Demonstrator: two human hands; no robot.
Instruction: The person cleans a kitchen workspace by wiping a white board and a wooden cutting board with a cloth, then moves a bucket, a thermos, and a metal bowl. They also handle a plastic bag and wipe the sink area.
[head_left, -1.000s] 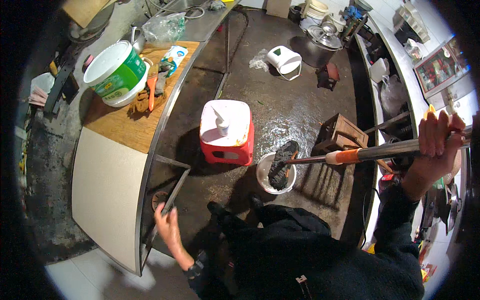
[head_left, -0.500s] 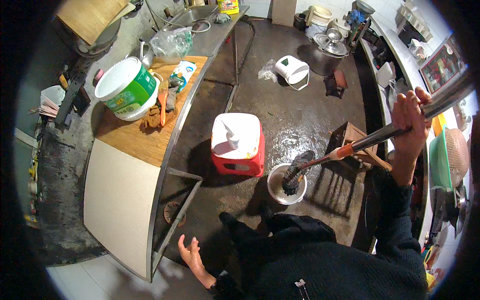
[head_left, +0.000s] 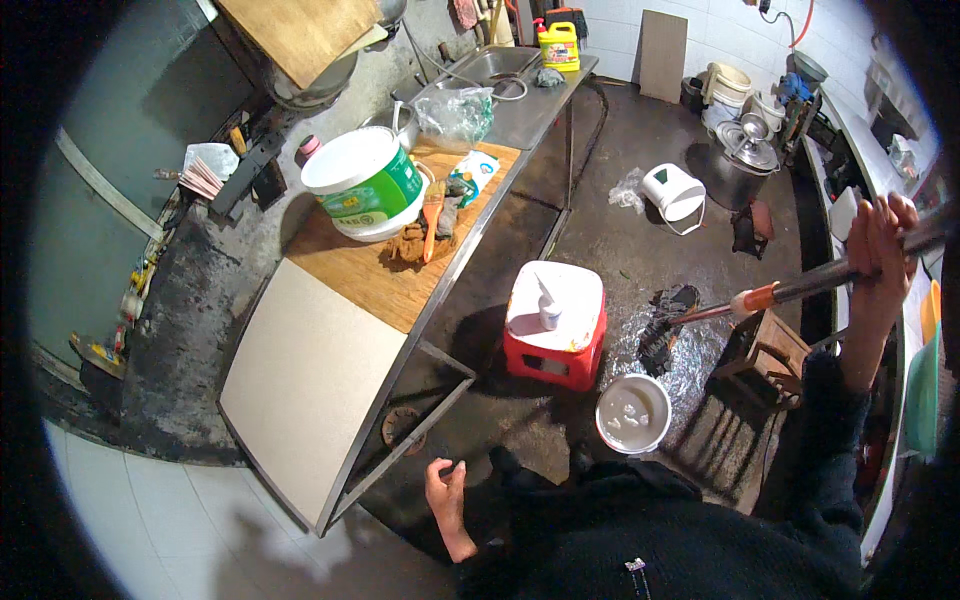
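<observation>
My right hand [head_left: 880,250] is closed round the grey handle of a mop [head_left: 762,297], raised at the right, with an orange joint lower down the pole. The dark, wet mop head [head_left: 658,338] rests on the wet floor beyond a white bucket [head_left: 633,412]. Cloudy water with patches of foam stands in that bucket. My left hand [head_left: 447,500] hangs low beside the table's near end, holding nothing, its fingers loosely bent and thumb apart.
A red stool [head_left: 556,345] with a white bottle [head_left: 549,314] on top stands left of the bucket. A wooden stool [head_left: 765,355] stands to its right. Beyond lie a tipped white bucket [head_left: 674,192] and a large steel pot [head_left: 735,175]. A long table [head_left: 320,350] runs along the left.
The mop head has come out of the bucket onto the floor beyond it. My right hand still holds the handle. The whole view has shifted, with things now further right.
</observation>
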